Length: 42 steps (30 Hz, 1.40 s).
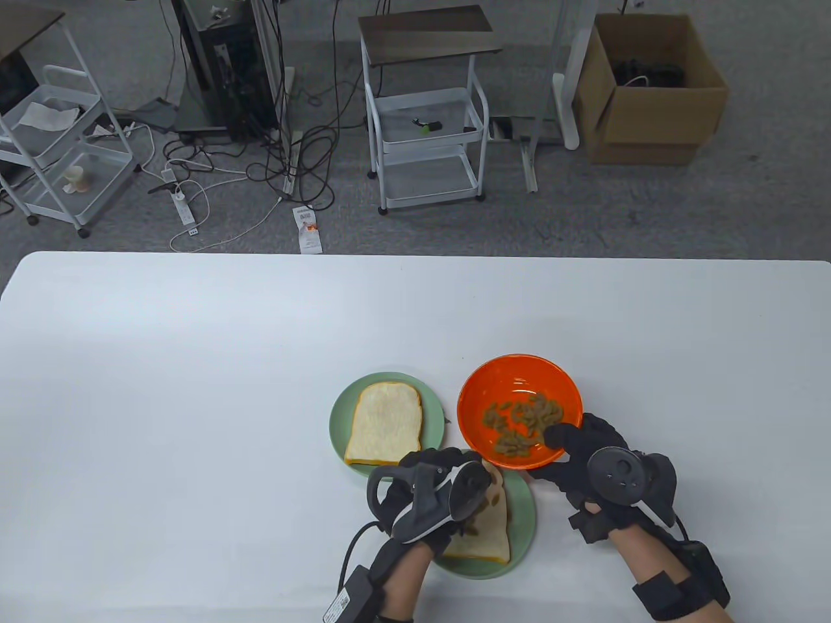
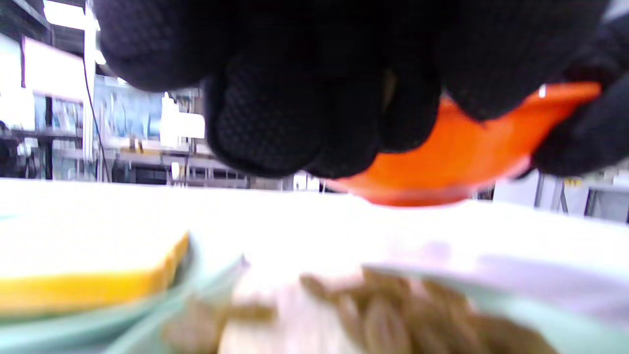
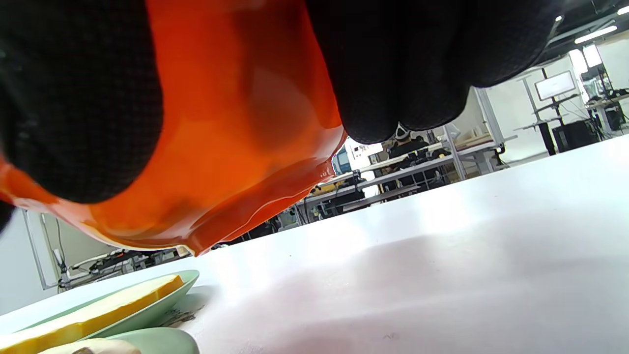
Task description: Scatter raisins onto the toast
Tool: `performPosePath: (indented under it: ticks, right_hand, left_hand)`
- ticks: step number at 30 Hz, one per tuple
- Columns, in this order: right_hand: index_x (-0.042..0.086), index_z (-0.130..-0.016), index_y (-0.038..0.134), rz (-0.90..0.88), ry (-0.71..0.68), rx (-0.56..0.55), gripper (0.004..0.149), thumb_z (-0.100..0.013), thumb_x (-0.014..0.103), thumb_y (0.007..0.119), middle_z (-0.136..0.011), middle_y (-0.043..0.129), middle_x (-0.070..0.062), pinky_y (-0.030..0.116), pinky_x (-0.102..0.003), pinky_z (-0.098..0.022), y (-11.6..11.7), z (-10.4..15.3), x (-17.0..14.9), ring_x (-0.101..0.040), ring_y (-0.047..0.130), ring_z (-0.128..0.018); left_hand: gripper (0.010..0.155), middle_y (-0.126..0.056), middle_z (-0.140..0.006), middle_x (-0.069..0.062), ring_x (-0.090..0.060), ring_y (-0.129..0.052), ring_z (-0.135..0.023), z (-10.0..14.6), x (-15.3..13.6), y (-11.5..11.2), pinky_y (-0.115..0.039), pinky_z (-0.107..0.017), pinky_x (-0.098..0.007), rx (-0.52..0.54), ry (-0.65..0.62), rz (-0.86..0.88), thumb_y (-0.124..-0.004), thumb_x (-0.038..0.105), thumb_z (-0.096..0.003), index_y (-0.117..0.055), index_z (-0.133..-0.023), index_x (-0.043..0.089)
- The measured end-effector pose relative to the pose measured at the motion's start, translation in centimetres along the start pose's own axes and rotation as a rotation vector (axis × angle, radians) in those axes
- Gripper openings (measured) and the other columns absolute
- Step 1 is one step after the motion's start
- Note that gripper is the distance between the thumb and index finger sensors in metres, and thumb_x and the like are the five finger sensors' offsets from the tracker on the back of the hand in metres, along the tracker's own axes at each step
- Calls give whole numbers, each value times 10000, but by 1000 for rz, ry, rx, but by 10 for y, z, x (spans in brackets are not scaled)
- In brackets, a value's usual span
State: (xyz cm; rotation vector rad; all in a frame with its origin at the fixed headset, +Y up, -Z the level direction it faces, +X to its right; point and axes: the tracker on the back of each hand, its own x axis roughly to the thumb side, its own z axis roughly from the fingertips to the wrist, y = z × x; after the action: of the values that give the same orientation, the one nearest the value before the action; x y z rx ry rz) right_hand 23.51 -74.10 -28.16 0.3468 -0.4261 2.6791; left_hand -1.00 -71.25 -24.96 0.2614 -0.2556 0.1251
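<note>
My right hand (image 1: 571,448) grips the near rim of an orange bowl (image 1: 474,396) that holds raisins (image 1: 522,422). In the right wrist view the bowl (image 3: 236,123) hangs tilted just above the table, with my fingers (image 3: 403,73) under it. My left hand (image 1: 428,464) hovers over a slice of toast (image 1: 487,538) on the near green plate (image 1: 522,519). Several raisins (image 2: 393,314) lie on this toast. In the left wrist view my fingers (image 2: 319,123) are bunched together, with a tan sliver between them. A plain slice of toast (image 1: 386,422) lies on the far green plate (image 1: 341,415).
The two plates touch or overlap at the table's front middle, and the bowl sits right beside them. The white table (image 1: 195,389) stretches bare to the left and back. Beyond its far edge are carts, cables and a cardboard box (image 1: 649,91) on the floor.
</note>
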Motion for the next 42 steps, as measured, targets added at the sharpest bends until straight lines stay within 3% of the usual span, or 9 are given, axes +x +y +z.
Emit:
performPosePath:
  ticks: [3, 5, 7, 13, 17, 20, 27, 30, 42]
  right_hand:
    - [143, -726, 943, 19, -54, 4, 665, -220, 560, 1055, -786, 931, -322, 688, -680, -548, 3, 2, 10, -561, 876, -753]
    - [143, -724, 945, 30, -93, 8, 664, -218, 560, 1055, -784, 933, -323, 689, -679, -548, 6, 5, 18, -560, 876, -754]
    - [147, -722, 945, 37, -156, 16, 665, -215, 563, 1054, -780, 937, -318, 692, -677, -548, 10, 9, 30, -556, 881, -752]
    - [166, -707, 951, 9, -323, 4, 662, -185, 557, 1066, -787, 942, -293, 702, -669, -552, 16, 22, 60, -536, 890, -762]
    - [180, -686, 957, -28, -336, -13, 648, -179, 569, 1061, -752, 962, -301, 715, -668, -540, 17, 29, 72, -537, 909, -735]
    - [180, -683, 958, -87, -297, 4, 644, -177, 563, 1064, -748, 961, -307, 714, -669, -538, 18, 28, 70, -540, 909, -732]
    - [165, -695, 951, -39, -289, 37, 655, -191, 569, 1057, -763, 954, -302, 708, -669, -544, 18, 26, 69, -540, 901, -743]
    - [156, -698, 952, -25, -295, 39, 658, -195, 567, 1056, -765, 953, -305, 706, -671, -544, 17, 25, 68, -541, 900, -744]
    - [156, -703, 951, -19, -149, 11, 659, -196, 563, 1059, -770, 950, -306, 703, -672, -546, 6, 8, 31, -543, 897, -746]
  left_hand:
    - [561, -1031, -758, 110, -128, -1090, -562, 5, 4, 8, -930, -444, -320, 97, 18, -61, -845, 707, -362, -919, -832, 411]
    - [642, -948, -909, 78, -155, -1058, -669, 5, 8, 8, -913, -513, -351, 70, 16, -105, -833, 727, -365, -841, -929, 419]
    - [724, -842, -1036, 47, -175, -1027, -738, 3, 13, 2, -893, -563, -373, -46, 16, -156, -817, 745, -369, -748, -1016, 427]
    - [827, -720, -1139, -17, -199, -1022, -763, -3, 14, -12, -883, -578, -381, -370, 96, -197, -756, 768, -396, -565, -1124, 424]
    - [741, -800, -1052, -16, -150, -1074, -619, -4, 10, -10, -932, -503, -320, -320, 124, -179, -844, 665, -410, -659, -1074, 394]
    - [570, -917, -917, 30, -131, -1104, -506, -5, 9, -8, -966, -434, -290, -266, 126, -126, -929, 560, -407, -837, -940, 380]
    - [429, -1018, -747, 58, -107, -1133, -399, -6, 9, -9, -996, -356, -255, -195, 100, -94, -982, 493, -385, -951, -800, 391]
    - [420, -1023, -748, 59, -107, -1140, -400, -5, 9, -8, -1000, -358, -252, -162, 92, -79, -986, 477, -380, -957, -790, 394]
    - [426, -1018, -748, 70, -84, -1139, -409, 7, 4, 24, -1002, -367, -234, 161, 31, 110, -966, 471, -379, -945, -797, 393]
